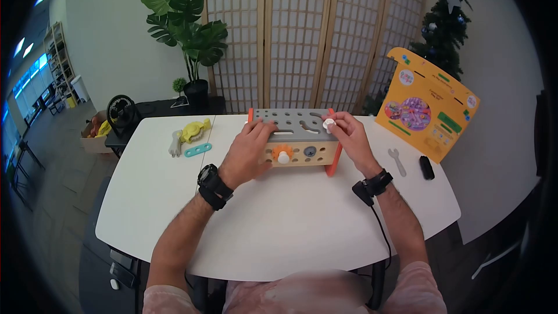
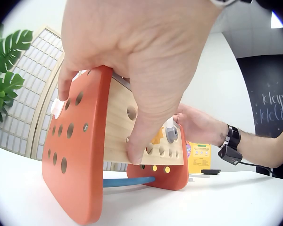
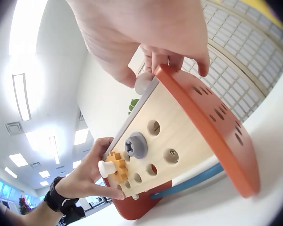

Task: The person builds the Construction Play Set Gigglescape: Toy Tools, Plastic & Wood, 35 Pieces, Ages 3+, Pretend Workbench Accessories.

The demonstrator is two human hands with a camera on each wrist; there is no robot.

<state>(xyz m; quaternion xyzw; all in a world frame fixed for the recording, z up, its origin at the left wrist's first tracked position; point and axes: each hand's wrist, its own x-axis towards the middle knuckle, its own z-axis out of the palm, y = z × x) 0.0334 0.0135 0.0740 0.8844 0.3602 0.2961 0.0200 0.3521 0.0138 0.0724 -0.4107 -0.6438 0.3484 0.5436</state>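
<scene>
A toy workbench point(image 1: 296, 136) with a grey holed top, a wooden front panel and orange-red side panels stands on the white table. My left hand point(image 1: 247, 154) holds its left end, with the thumb on the front panel and fingers over the top. At the top right corner, my right hand point(image 1: 353, 144) pinches a white plastic peg point(image 3: 143, 83). On the front are an orange gear point(image 3: 118, 165) with a white peg point(image 1: 283, 157) through its middle and a grey bolt head point(image 3: 136, 144). Below the wooden panel, a blue bar point(image 2: 127, 181) runs between the side panels.
To the left lie a yellow toy piece point(image 1: 195, 131), a grey piece point(image 1: 175, 144) and a teal holed strip point(image 1: 198, 150). A grey toy wrench point(image 1: 397, 161), a black object point(image 1: 426, 168) and a large yellow box point(image 1: 427, 104) are at right. A cable hangs from the right wrist.
</scene>
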